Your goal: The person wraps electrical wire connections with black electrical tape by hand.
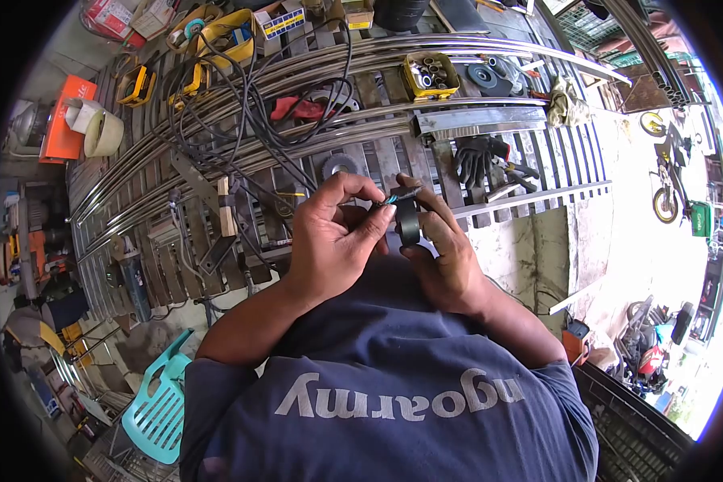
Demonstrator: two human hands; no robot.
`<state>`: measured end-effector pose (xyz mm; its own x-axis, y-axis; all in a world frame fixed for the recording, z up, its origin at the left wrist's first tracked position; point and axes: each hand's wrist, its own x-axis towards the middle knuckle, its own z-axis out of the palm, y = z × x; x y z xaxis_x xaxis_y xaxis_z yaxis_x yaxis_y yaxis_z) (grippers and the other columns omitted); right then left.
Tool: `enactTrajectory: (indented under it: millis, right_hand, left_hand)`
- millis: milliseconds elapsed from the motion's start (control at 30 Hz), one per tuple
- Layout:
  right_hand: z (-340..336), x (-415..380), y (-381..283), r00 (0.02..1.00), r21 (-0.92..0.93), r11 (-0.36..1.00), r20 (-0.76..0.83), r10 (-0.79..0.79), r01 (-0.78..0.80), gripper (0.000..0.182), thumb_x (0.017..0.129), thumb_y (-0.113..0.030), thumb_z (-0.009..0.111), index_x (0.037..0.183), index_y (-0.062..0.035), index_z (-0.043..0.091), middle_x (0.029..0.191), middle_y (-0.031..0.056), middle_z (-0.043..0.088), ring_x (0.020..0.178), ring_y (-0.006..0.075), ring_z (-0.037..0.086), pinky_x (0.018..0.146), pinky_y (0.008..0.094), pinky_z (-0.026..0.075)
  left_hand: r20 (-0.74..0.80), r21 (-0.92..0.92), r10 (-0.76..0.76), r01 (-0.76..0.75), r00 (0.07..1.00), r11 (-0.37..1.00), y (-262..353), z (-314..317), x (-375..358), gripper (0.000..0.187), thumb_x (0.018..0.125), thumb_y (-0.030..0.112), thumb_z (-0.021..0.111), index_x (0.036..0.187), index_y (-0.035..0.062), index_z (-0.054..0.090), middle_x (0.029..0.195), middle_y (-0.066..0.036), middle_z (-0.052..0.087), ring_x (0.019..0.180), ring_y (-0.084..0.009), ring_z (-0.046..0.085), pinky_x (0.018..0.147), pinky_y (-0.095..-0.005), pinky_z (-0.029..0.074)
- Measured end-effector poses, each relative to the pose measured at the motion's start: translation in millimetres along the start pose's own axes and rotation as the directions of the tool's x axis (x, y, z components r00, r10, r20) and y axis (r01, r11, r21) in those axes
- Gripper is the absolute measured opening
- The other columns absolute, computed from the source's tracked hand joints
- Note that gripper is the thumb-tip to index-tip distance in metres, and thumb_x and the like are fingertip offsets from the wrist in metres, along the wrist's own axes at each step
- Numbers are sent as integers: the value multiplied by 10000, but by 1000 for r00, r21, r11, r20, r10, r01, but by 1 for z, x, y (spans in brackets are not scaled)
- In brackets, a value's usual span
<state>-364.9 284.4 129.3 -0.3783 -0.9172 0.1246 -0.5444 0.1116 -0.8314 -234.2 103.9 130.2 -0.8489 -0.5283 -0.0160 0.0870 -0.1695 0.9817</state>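
Observation:
Both hands meet above the slatted workbench, in front of the chest. My left hand (pixel 333 233) pinches a short stretch of thin wires (pixel 390 199), some of them blue-green, between thumb and index finger. In my right hand (pixel 450 257) are a black cable end (pixel 408 194) and a black round roll (pixel 408 222), which looks like tape; its fingers curl around them. The fingertips of the two hands almost touch. A grey toothed disc (pixel 340 165) lies on the bench just beyond my left hand.
Long metal tubes (pixel 377 60) and tangled black cables (pixel 253 112) lie across the bench (pixel 165 269). Black gloves (pixel 475 161) and pliers (pixel 516 173) rest at the right, below a metal channel (pixel 482 120). A yellow bin (pixel 430 90) stands behind. A turquoise chair (pixel 159 410) is at lower left.

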Motion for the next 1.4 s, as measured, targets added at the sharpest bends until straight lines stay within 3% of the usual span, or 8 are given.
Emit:
enactTrajectory:
  millis: [200, 433, 533, 667, 800, 1133, 1300, 1400]
  right_hand:
    - [-1, -8, 4, 986, -20, 987, 50, 162, -161, 485, 924, 52, 813, 1361, 96, 607, 1723, 357, 465, 1626, 532, 454, 1275, 515, 470]
    - [-21, -1, -7, 949, 615, 744, 20, 314, -259, 343, 1177, -203, 697, 1400, 48, 625, 1209, 124, 724, 1142, 135, 630, 1024, 369, 539]
    - [-38, 12, -15, 952, 234, 925, 21, 305, -301, 288, 1157, -176, 717, 1338, 38, 652, 1174, 164, 748, 1091, 205, 716, 983, 383, 566]
    - [-53, 27, -26, 993, 26, 993, 42, 114, -115, 171, 1098, -73, 736, 1215, 43, 688, 1028, 246, 773, 964, 473, 770, 852, 447, 601]
    - [-58, 28, -35, 985, -26, 987, 61, 158, -157, 129, 1066, -11, 732, 1182, 40, 704, 990, 264, 770, 939, 483, 777, 810, 482, 597]
    - [-55, 21, -28, 995, -102, 994, 84, 47, -38, 278, 898, 123, 711, 1155, 19, 699, 981, 218, 765, 907, 458, 777, 784, 500, 613]
    - [-48, 25, -20, 978, -365, 908, 58, -199, 206, 403, 797, 123, 708, 1182, 13, 659, 1028, 203, 752, 908, 445, 770, 794, 509, 622]
    - [-48, 28, -17, 957, -440, 851, 106, -269, 287, 403, 781, 86, 719, 1172, 21, 645, 1050, 187, 734, 907, 430, 758, 815, 500, 618]
  left_hand:
    - [-99, 48, 110, -106, 989, 993, -18, 7, 2, 171, 1080, -42, 762, 1186, 35, 652, 892, -56, 769, 689, -83, 729, 589, -239, 555]
    - [156, 347, 457, -481, 876, 805, -16, -10, 18, 254, 1024, -53, 817, 1223, 17, 675, 1047, -121, 812, 871, -192, 801, 743, -314, 634]
    - [283, 412, 537, -607, 794, 680, -7, -9, 20, 289, 993, -46, 843, 1230, 17, 688, 1094, -161, 810, 932, -275, 821, 797, -347, 652]
    - [413, 358, 582, -712, 701, 604, -11, -8, 25, 326, 937, -62, 865, 1207, 47, 719, 1230, -171, 779, 977, -326, 816, 811, -386, 671]
    - [661, 394, 513, -835, 548, 385, 12, -14, 29, 337, 894, 4, 876, 1180, 165, 801, 1443, -131, 648, 1095, -332, 793, 828, -396, 695]
    - [561, 151, 411, -577, 719, 803, 18, -25, 38, 630, 712, -86, 831, 1317, 72, 764, 1219, -132, 745, 1092, -304, 796, 861, -348, 646]
    - [401, 241, 183, -296, 898, 924, 25, -18, 36, 265, 1020, 17, 824, 1264, 27, 722, 1140, -58, 778, 1014, -88, 741, 877, -288, 598]
    - [355, 67, 132, -166, 926, 984, 16, -19, 42, 220, 1059, 55, 803, 1258, 33, 714, 1096, -46, 781, 976, -103, 762, 798, -281, 620]
